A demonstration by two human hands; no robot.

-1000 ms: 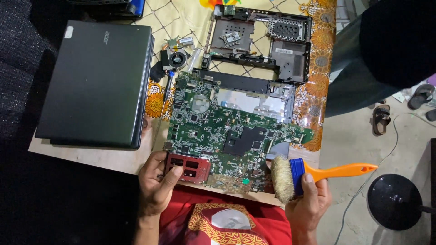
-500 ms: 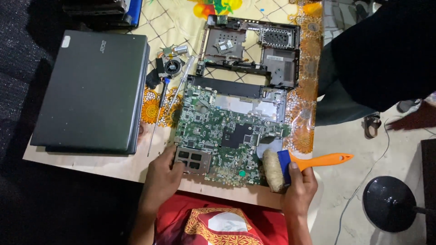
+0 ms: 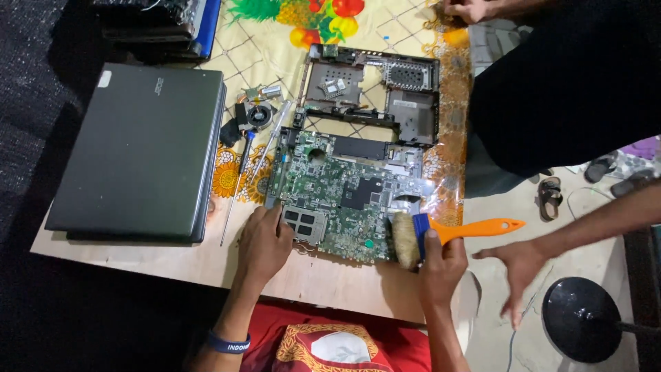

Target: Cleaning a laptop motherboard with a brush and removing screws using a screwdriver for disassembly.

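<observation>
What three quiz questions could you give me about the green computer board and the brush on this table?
1. True or false: the right hand holds an orange-handled paintbrush with pale bristles.
2. Which hand rests on the near left corner of the green laptop circuit board? A) the left hand B) the right hand
3. Fill in: the closed dark grey laptop lies to the ____ of the board, as the picture shows it.

Key: 1 true. 2 A. 3 left.
</observation>
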